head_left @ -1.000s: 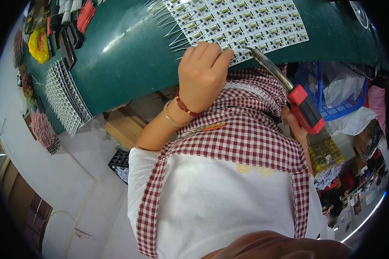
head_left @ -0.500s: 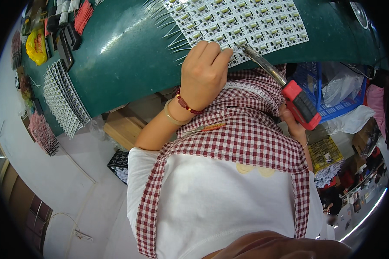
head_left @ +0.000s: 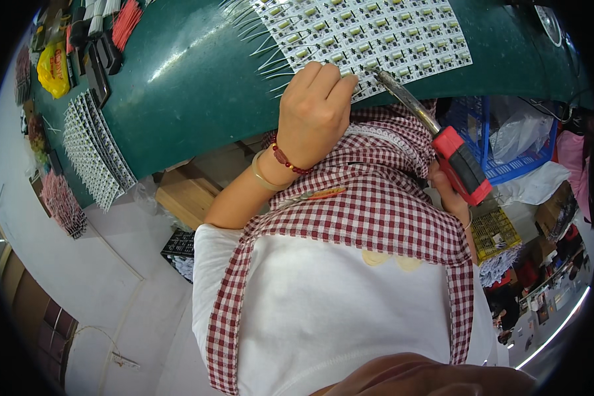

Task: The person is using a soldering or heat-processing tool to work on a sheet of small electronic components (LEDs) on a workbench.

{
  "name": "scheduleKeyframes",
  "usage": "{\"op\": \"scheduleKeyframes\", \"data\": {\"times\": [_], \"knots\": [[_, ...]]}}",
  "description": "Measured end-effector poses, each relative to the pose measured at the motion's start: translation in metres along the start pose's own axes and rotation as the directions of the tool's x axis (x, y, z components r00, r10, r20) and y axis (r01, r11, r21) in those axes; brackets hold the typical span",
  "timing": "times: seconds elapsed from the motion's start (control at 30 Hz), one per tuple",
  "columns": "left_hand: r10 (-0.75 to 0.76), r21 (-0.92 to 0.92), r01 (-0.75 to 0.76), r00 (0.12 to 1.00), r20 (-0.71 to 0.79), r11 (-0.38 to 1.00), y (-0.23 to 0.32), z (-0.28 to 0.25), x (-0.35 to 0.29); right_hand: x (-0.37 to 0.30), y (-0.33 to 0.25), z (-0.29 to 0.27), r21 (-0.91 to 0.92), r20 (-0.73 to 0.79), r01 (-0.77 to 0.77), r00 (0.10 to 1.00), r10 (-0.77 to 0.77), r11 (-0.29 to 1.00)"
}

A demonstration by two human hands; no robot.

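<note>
One right hand (head_left: 449, 197) gripping one soldering iron (head_left: 459, 158), one curled left hand (head_left: 315, 115) (grasp not discernible) overlapping one circuit-board sheet (head_left: 389, 39).

Soldering iron (head_left: 443, 141) in right fingers (head_left: 446, 193), tip (head_left: 381, 77) at circuit-board sheet (head_left: 389, 36).

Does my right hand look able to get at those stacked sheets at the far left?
Probably not as things stand: your right hand holds the soldering iron, and your left forearm lies between that hand and the stacked sheets.
</note>
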State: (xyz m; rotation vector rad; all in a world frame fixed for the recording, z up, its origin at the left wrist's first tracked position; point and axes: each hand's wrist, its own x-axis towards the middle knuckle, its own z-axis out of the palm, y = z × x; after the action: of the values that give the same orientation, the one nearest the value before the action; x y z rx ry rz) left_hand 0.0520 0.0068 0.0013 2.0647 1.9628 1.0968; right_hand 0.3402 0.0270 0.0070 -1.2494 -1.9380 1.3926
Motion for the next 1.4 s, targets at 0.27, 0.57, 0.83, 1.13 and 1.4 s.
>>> {"op": "scheduleKeyframes", "data": {"times": [0.27,0.57,0.83,1.13,1.4], "knots": [[-0.009,-0.001,0.009,1.0,-0.015,1.0,0.001,0.001,0.0,0.009,-0.015,-0.003,-0.173,0.075,0.069,0.996,-0.057,0.983],[-0.015,-0.006,0.016,1.0,0.004,1.0,0.001,-0.001,0.001,-0.006,0.0,-0.006,-0.016,0.016,-0.029,0.999,0.029,0.999],[-0.036,-0.02,0.036,0.999,0.001,0.999,0.0,-0.002,0.001,-0.002,-0.007,-0.001,0.077,0.026,-0.051,0.998,0.049,0.996],[-0.044,-0.038,0.044,0.999,-0.002,0.998,-0.001,-0.001,0.0,0.008,-0.011,-0.001,-0.136,0.043,0.106,0.994,-0.101,0.985],[-0.039,-0.023,0.04,0.999,0.01,0.999,0.0,-0.001,0.0,0.008,-0.01,-0.001,-0.229,0.048,0.208,0.978,-0.202,0.951]]}}
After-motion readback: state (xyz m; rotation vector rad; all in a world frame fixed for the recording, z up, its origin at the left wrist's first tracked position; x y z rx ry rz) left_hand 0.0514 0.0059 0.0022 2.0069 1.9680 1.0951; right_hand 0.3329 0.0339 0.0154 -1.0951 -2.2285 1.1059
